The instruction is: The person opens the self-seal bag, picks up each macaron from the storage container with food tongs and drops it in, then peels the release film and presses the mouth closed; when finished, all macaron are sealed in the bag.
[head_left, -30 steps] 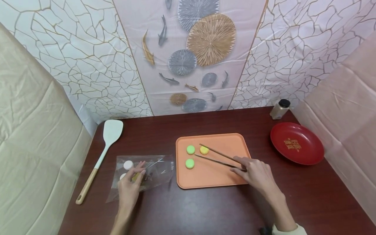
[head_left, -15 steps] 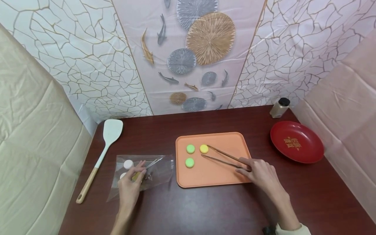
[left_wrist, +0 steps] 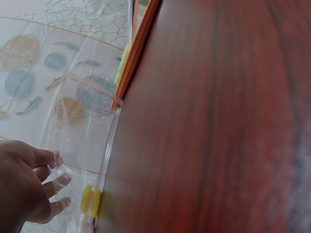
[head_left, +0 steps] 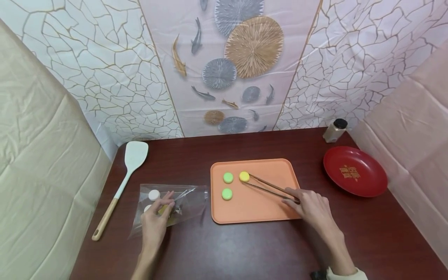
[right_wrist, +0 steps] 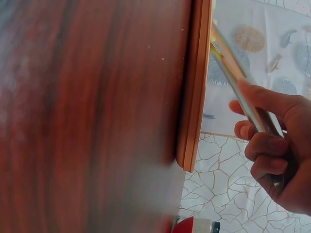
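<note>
My right hand [head_left: 312, 210] grips metal tongs [right_wrist: 250, 109]. Their tips lie close at the right side of a yellow macaron [head_left: 244, 177] on the orange tray [head_left: 255, 212]. Two green macarons [head_left: 228, 177] sit left of it on the same tray. On the left, my left hand [head_left: 155, 219] pinches the film of a clear plastic bag [head_left: 192, 202] between thumb and fingers. Inside the bag show two white macarons [head_left: 153, 195], partly covered by the hand, and yellow pieces [left_wrist: 91, 200]. In the left wrist view the bag's mouth points toward the tray.
A white spatula [head_left: 135, 155] with a wooden handle lies at the table's left. At the right are a red plate [head_left: 371, 171] and a black-capped jar [head_left: 334, 132]. Patterned cloth hangs behind the dark wooden table [head_left: 245, 249], and pale cloth walls flank it.
The tongs' tips have shifted right with my right hand, and their arms have drawn closer together beside the yellow macaron. My left hand and the bag hold their place.
</note>
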`<state>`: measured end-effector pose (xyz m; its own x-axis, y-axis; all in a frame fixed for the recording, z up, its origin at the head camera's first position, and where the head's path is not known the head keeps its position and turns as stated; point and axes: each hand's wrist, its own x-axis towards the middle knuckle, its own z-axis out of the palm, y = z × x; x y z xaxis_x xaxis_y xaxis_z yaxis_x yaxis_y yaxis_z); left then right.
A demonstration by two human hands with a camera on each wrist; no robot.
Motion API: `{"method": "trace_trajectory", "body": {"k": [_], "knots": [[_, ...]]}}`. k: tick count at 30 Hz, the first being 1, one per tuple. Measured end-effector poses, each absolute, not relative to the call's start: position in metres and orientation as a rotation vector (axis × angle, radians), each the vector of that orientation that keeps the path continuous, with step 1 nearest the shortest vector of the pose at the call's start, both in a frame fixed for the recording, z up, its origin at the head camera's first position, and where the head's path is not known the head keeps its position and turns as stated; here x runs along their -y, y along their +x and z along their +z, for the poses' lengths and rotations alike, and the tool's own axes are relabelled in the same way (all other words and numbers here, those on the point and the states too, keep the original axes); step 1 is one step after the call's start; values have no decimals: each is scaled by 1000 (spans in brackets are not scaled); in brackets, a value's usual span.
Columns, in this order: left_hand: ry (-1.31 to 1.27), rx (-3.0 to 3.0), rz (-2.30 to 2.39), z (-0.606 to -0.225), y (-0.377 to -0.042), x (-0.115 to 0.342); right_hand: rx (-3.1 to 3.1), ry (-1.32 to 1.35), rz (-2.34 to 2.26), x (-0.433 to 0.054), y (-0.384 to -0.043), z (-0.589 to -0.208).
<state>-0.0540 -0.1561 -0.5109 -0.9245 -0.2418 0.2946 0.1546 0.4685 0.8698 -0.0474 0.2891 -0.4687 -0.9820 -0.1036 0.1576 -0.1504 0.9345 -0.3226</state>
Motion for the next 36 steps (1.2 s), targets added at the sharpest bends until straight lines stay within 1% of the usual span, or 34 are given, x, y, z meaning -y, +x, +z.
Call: {"method": "trace_trajectory", "body": {"k": [17, 27, 36], "knots": [[105, 2367, -1455, -506, -54, 156, 2914, 358, 619, -264, -46, -458], [115, 2359, -1492, -506, -53, 157, 2856, 635, 651, -223, -52, -452], [135, 2368, -1504, -505, -53, 157, 2843, 807, 562, -190, -64, -455]]}}
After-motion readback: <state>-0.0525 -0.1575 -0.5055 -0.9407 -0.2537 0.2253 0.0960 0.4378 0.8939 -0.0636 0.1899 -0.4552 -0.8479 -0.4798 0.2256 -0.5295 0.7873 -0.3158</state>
